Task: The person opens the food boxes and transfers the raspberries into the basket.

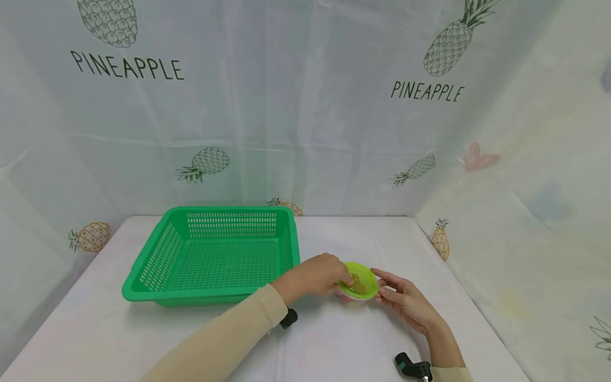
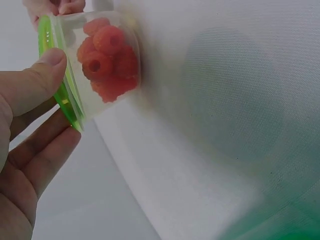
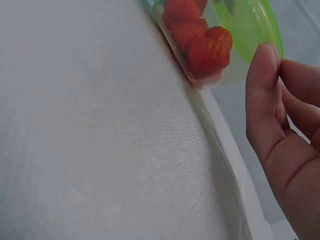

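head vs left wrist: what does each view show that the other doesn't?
Head only: the green basket left of the hands, the white table, the pineapple curtain, the whole right hand with straight fingers beside the cup, and both sleeves.

Left wrist only: the red raspberries inside the clear cup.

Both: the left hand with thumb and fingers at the green lid, and the cup standing on the table.

We see bare white cloth-covered surface (image 1: 334,345) right and front, while the green slotted plastic basket (image 1: 215,254) blocks the left.
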Tool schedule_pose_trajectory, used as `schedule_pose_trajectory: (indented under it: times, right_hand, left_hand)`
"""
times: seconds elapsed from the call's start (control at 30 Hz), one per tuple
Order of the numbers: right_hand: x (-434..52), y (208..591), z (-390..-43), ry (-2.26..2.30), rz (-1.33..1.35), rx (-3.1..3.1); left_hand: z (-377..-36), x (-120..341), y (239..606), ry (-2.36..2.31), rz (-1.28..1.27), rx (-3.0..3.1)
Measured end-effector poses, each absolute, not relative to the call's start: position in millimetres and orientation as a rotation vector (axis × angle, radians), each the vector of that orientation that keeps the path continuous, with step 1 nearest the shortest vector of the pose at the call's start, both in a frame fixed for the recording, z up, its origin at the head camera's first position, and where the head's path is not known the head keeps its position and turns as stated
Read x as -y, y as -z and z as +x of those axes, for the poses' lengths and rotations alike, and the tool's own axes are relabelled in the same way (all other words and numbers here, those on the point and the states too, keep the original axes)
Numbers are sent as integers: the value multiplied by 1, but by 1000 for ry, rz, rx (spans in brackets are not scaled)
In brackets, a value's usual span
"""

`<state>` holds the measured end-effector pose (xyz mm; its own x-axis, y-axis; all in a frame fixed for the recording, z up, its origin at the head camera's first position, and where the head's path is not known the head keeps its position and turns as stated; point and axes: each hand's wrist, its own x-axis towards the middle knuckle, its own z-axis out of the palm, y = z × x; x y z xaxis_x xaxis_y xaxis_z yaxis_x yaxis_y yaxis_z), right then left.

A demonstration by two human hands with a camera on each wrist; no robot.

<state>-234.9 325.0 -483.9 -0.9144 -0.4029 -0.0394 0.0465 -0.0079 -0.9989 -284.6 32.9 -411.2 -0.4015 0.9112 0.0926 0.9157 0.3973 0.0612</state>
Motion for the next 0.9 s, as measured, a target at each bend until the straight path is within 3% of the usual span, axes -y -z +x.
schedule_pose_trajectory:
  times: [0.6, 0.9]
  right_hand:
    - [-320, 473, -232, 1892, -217, -2101]
    - [-316, 475, -231, 1899, -263, -2109]
  left_hand:
    - [-287, -32, 408, 337, -1763, 2566]
    - [-289, -26, 402, 690, -1492, 2554]
